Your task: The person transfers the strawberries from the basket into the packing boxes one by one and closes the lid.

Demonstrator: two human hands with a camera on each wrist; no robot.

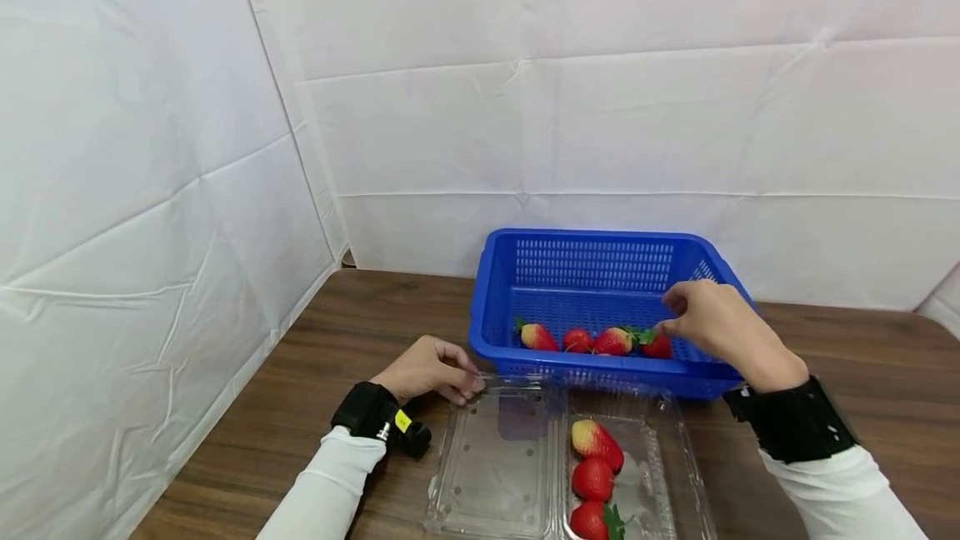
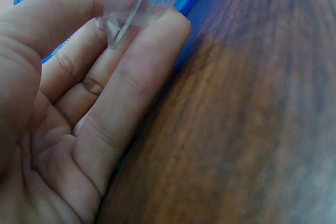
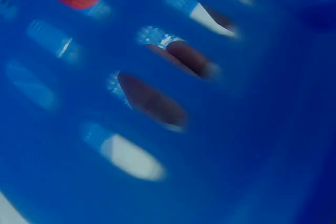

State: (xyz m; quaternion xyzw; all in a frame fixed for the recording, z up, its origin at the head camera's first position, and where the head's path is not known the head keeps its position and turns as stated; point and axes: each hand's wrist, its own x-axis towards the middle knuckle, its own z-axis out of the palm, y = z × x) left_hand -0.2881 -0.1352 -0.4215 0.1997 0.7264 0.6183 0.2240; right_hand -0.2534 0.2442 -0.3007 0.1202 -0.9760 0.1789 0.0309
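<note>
My left hand pinches the upper left corner of a clear plastic clamshell box between thumb and fingers; the left wrist view shows the clear edge held there. The clamshell lies unfolded, with three strawberries lined up in its right half. Behind it stands a blue plastic basket holding several strawberries along its near side. Reaching into the basket's right side, my right hand has its thumb at a leafy strawberry. Whether the fingers grip that strawberry is unclear. The basket's slotted wall fills the right wrist view.
Dark wooden table lies under everything. White cloth walls rise behind the basket and at the left. The basket's near rim stands right against the clamshell's far edge.
</note>
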